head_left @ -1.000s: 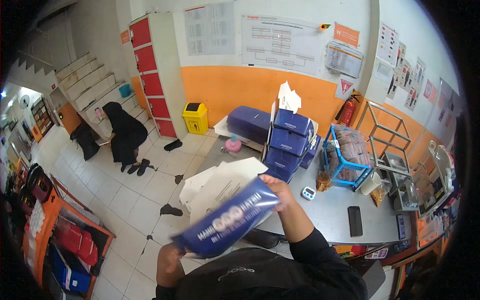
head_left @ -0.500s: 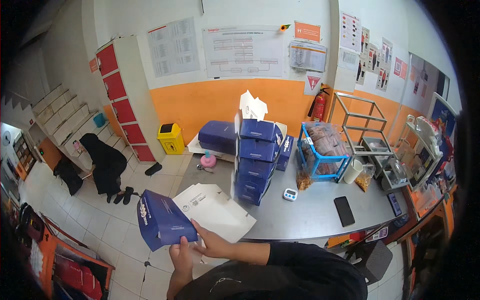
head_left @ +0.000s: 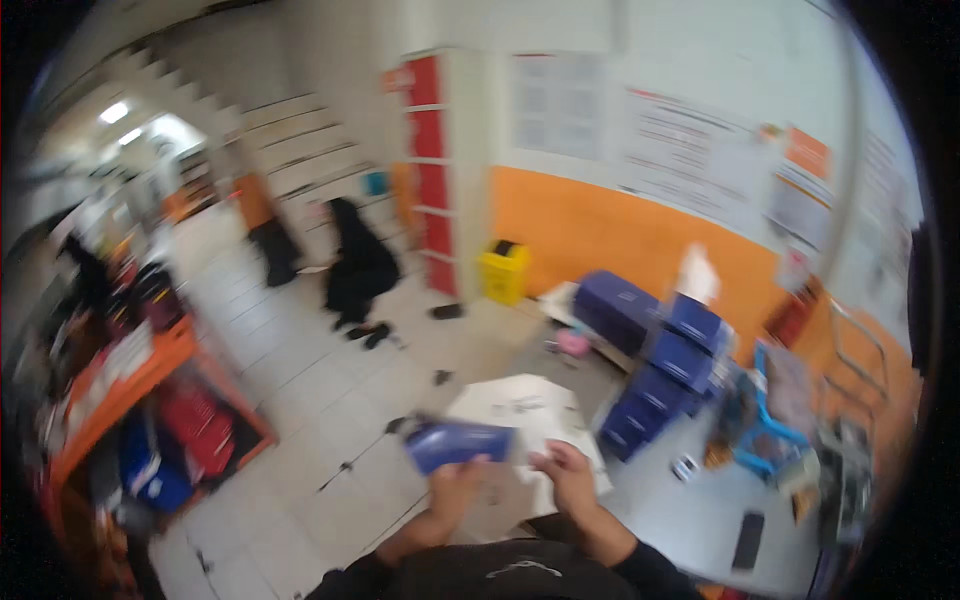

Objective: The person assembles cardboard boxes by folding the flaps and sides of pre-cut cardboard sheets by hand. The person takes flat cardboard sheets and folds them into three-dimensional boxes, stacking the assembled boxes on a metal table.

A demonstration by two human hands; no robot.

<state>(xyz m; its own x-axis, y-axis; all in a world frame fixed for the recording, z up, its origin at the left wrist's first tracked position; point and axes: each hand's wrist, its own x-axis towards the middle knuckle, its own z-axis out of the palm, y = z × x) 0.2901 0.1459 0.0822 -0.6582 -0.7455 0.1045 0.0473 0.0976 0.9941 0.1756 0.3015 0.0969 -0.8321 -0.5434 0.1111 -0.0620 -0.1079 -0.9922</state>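
In my left hand (head_left: pixel 455 492) is a blue cardboard box (head_left: pixel 458 446), partly folded, its near edge gripped between thumb and fingers. My right hand (head_left: pixel 568 478) is just to the right of it, fingers curled together in front of a flat white cardboard sheet (head_left: pixel 530 398). Blur hides whether those fingers pinch an edge of the cardboard. The sheet lies at the left end of the metal table (head_left: pixel 640 500). To its right is a stack of folded blue boxes (head_left: pixel 655 395), with a larger blue box (head_left: pixel 615 308) behind.
A phone (head_left: pixel 747 541), a small white timer (head_left: pixel 684 467) and a blue basket (head_left: pixel 775 440) of packets are on the table's right part. An orange shelf (head_left: pixel 150 400) stands at left. Beyond the tiled floor, a person in black (head_left: pixel 358 262) sits by the stairs.
The view has swung left, so table and stack appear farther right. My right hand has come off the blue box's edge and moved rightward. The box now looks lower and flatter.
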